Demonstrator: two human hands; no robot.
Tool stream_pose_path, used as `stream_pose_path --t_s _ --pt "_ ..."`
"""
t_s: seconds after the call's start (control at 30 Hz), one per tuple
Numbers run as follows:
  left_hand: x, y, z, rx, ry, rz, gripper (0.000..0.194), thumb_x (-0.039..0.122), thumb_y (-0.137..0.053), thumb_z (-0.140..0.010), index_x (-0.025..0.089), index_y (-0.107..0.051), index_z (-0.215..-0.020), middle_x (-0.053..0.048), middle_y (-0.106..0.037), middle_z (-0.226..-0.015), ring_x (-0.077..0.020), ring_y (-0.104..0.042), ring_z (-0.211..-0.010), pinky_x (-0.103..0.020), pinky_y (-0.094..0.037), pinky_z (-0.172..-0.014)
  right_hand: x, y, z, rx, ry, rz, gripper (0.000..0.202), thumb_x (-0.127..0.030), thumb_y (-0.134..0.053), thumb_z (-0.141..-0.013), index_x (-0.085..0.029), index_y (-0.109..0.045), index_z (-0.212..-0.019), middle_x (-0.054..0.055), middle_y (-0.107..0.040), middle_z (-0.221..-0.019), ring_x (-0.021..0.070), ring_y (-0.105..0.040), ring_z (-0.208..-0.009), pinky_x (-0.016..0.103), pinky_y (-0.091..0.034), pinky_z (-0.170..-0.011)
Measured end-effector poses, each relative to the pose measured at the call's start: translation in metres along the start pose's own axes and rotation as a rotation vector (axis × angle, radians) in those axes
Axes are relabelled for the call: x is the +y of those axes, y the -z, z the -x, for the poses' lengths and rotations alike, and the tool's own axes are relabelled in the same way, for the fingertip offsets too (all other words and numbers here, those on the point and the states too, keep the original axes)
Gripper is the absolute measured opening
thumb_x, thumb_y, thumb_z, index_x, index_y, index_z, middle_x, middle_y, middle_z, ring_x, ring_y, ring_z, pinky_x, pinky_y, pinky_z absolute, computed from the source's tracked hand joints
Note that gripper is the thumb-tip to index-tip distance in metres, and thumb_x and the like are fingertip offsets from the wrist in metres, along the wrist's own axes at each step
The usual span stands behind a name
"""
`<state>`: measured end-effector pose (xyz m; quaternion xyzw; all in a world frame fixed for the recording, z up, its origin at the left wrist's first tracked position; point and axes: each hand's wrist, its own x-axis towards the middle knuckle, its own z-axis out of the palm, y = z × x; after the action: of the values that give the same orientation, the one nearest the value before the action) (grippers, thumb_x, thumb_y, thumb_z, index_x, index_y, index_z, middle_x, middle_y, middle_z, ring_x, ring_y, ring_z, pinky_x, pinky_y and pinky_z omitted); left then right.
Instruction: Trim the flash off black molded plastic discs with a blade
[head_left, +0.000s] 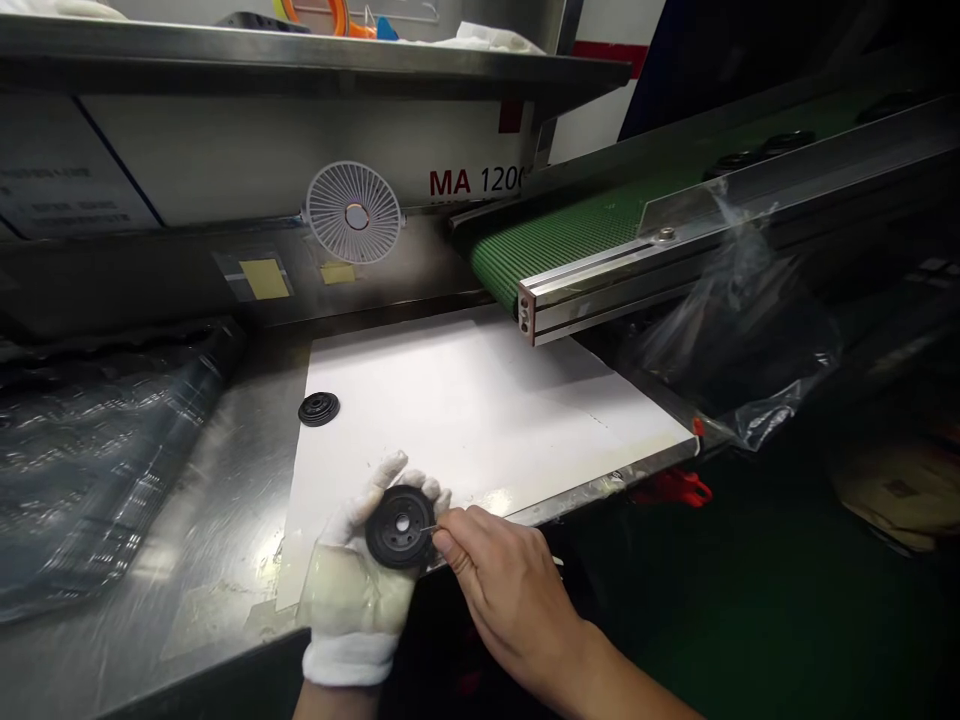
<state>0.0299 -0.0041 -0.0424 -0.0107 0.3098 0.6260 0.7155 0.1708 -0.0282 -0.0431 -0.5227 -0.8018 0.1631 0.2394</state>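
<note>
A round black part with a hole in its centre lies in the palm of my left hand, which wears a whitish glove and has its fingers curled around the rim. My bare right hand is at the right side of the part, thumb and forefinger pinched on a thin metal pin whose end reaches over the part's face. A second black round part rests at the left edge of the white board.
A green conveyor belt with black parts further up juts in from the right. Plastic-wrapped trays lie at left. A small fan stands behind the board. A plastic bag hangs below the conveyor. Red-handled tool at the table edge.
</note>
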Motion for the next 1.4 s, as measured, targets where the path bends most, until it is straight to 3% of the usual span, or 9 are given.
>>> stream_pose_path --t_s 0.13,0.37,0.47,0.63,0.77,1.03,1.1,1.23,1.4 --pt "0.000 -0.004 -0.001 0.002 -0.085 0.041 0.018 0.012 -0.058 -0.077 0.015 -0.066 -0.093 -0.003 -0.062 -0.073 -0.0162 -0.062 -0.070 -0.033 -0.055 -0.071 0.003 0.001 -0.004 0.033 -0.023 0.046 0.026 -0.033 -0.034 -0.102 -0.023 -0.054 -0.088 -0.001 -0.058 -0.076 0.0150 -0.054 -0.068 0.025 -0.032 -0.060" --pt "-0.008 -0.006 -0.008 0.019 -0.262 0.002 0.017 0.011 -0.060 -0.076 0.016 -0.064 -0.093 0.000 -0.060 -0.073 -0.0125 -0.060 -0.073 -0.031 -0.054 -0.076 -0.003 -0.017 0.002 0.061 0.010 0.102 0.028 -0.034 -0.035 -0.101 -0.023 -0.053 -0.084 -0.002 -0.056 -0.071 0.0148 -0.051 -0.062 0.028 -0.024 -0.055" --pt "-0.003 -0.003 -0.007 0.036 -0.216 0.006 0.020 0.011 -0.057 -0.077 0.015 -0.065 -0.095 -0.002 -0.062 -0.076 -0.0146 -0.062 -0.077 -0.035 -0.053 -0.081 -0.006 -0.017 0.003 0.057 0.013 0.080 0.029 -0.034 -0.034 -0.101 -0.023 -0.054 -0.084 -0.002 -0.055 -0.071 0.0147 -0.050 -0.061 0.028 -0.025 -0.055" --pt "0.005 0.003 -0.004 -0.087 -0.036 0.038 0.036 0.014 -0.054 -0.074 0.016 -0.062 -0.109 -0.010 -0.065 -0.097 -0.0264 -0.061 -0.096 -0.047 -0.051 -0.084 -0.004 -0.010 -0.001 0.021 0.035 0.016 0.032 -0.034 -0.031 -0.102 -0.022 -0.053 -0.082 -0.002 -0.054 -0.070 0.0139 -0.049 -0.060 0.026 -0.028 -0.056" --pt "0.002 0.003 -0.008 -0.051 -0.115 0.072 0.019 0.015 -0.057 -0.077 0.016 -0.064 -0.094 -0.002 -0.060 -0.073 -0.0156 -0.059 -0.072 -0.034 -0.053 -0.070 -0.001 -0.012 -0.002 0.067 0.016 0.051 0.031 -0.032 -0.032 -0.102 -0.021 -0.055 -0.084 -0.001 -0.056 -0.070 0.0143 -0.051 -0.062 0.027 -0.028 -0.057" --pt "-0.008 -0.004 -0.017 0.026 -0.248 0.135 0.013 0.012 -0.053 -0.082 0.017 -0.064 -0.087 0.002 -0.059 -0.066 -0.0104 -0.058 -0.066 -0.029 -0.054 -0.070 -0.009 -0.026 0.004 0.080 0.004 0.074 0.030 -0.034 -0.032 -0.102 -0.023 -0.057 -0.089 0.000 -0.057 -0.072 0.0156 -0.052 -0.062 0.027 -0.027 -0.056" --pt "-0.007 -0.003 -0.016 0.031 -0.247 0.115 0.017 0.011 -0.053 -0.080 0.019 -0.065 -0.091 0.000 -0.064 -0.074 -0.0125 -0.062 -0.074 -0.033 -0.054 -0.078 -0.009 -0.026 0.004 0.064 0.014 0.055 0.030 -0.034 -0.032 -0.102 -0.023 -0.056 -0.087 0.000 -0.057 -0.071 0.0157 -0.052 -0.063 0.027 -0.027 -0.056" --pt "-0.001 0.002 -0.010 -0.055 -0.069 0.037 0.038 0.018 -0.054 -0.076 0.023 -0.061 -0.113 -0.009 -0.065 -0.105 -0.0263 -0.061 -0.100 -0.049 -0.050 -0.086 -0.005 -0.020 0.003 0.054 0.026 0.011 0.033 -0.034 -0.029 -0.103 -0.022 -0.055 -0.086 0.000 -0.057 -0.072 0.0148 -0.051 -0.062 0.027 -0.027 -0.057" --pt "-0.003 0.002 -0.011 -0.095 -0.121 0.055 0.026 0.016 -0.056 -0.075 0.016 -0.064 -0.100 -0.003 -0.062 -0.075 -0.0155 -0.060 -0.073 -0.033 -0.053 -0.071 0.001 -0.018 0.003 0.077 -0.023 0.038 0.027 -0.033 -0.033 -0.102 -0.022 -0.055 -0.089 -0.001 -0.056 -0.072 0.0151 -0.051 -0.063 0.028 -0.026 -0.058"
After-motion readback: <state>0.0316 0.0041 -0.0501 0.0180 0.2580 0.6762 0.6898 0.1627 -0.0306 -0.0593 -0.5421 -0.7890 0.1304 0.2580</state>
